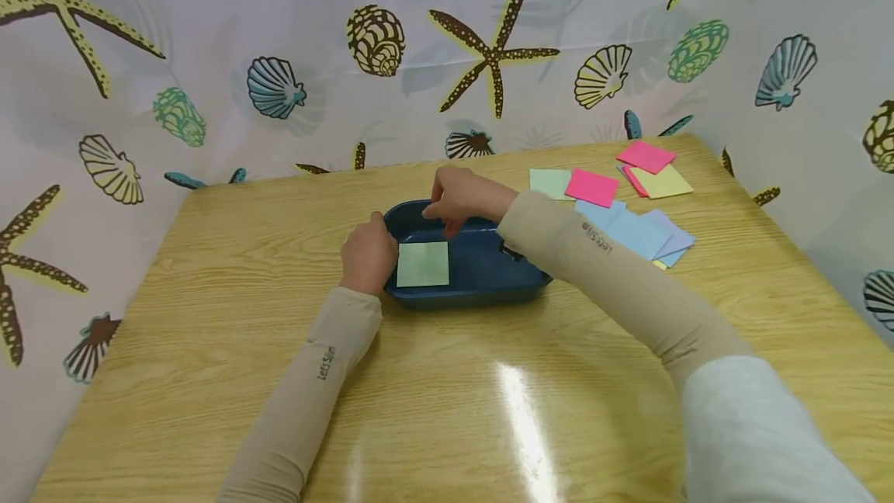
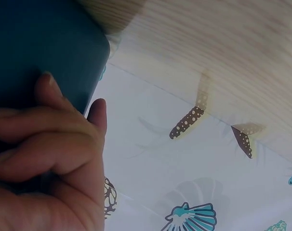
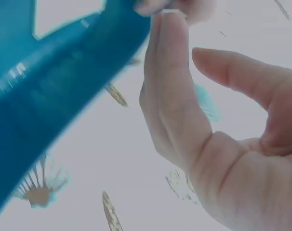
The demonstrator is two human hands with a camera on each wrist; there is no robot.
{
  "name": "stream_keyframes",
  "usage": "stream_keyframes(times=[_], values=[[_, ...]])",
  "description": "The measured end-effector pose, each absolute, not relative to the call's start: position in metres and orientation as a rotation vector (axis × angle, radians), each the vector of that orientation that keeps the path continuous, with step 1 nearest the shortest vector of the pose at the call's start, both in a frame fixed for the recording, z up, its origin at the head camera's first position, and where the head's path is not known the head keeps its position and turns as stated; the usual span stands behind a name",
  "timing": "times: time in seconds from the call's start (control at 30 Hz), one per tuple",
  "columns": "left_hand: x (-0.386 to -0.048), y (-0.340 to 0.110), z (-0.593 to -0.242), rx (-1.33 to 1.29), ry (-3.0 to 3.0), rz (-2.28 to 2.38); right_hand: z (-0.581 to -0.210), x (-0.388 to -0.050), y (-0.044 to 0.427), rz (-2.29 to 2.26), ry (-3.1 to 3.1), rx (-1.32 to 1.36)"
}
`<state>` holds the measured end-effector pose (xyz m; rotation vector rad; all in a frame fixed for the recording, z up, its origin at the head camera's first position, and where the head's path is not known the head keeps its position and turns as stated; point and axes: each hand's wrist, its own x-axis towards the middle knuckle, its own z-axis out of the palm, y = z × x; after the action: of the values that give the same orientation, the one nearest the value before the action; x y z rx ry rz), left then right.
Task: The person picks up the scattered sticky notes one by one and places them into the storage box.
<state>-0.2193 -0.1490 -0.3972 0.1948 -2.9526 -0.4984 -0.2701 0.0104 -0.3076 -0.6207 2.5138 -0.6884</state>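
I've got left hand [image 1: 368,256] gripping blue tray [image 1: 489,266] at its left rim, green note [image 1: 423,264] inside; right hand [image 1: 466,195] above, fingers mostly straight, holding nothing. Right sleeve [image 1: 601,270] part-hides a dark object [image 1: 511,251]. Open table [image 1: 258,254] left and front.

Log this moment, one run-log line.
left hand: grips tray at left end | right hand: empty, near tray's back | green note: in tray, left side | other notes: on table, right

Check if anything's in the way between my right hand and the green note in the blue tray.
Nothing visible: the green note lies uncovered in the open-topped blue tray. Your left hand holds the tray's left end beside the note; your right hand is nearby, its height unclear.
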Motion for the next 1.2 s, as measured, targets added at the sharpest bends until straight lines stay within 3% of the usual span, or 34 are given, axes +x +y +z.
stream_keyframes(times=[0.2,0.43,0.63,0.8,1.2], values=[[-0.218,-0.152,-0.398,0.215,-2.955,-0.532,-0.281,-0.267,0.061,-1.096,2.507,-0.571],[-0.216,-0.158,-0.396,0.248,-2.948,-0.551,-0.282,-0.278,0.136,-1.278,2.597,-0.337],[-0.215,-0.161,-0.396,0.247,-2.935,-0.545,-0.310,-0.296,0.191,-1.090,2.749,-0.164],[-0.215,-0.160,-0.396,0.219,-2.921,-0.541,-0.340,-0.319,0.223,-0.880,2.850,-0.188],[-0.220,-0.151,-0.396,0.208,-2.951,-0.581,-0.367,-0.367,0.226,-0.431,2.829,-0.316]])
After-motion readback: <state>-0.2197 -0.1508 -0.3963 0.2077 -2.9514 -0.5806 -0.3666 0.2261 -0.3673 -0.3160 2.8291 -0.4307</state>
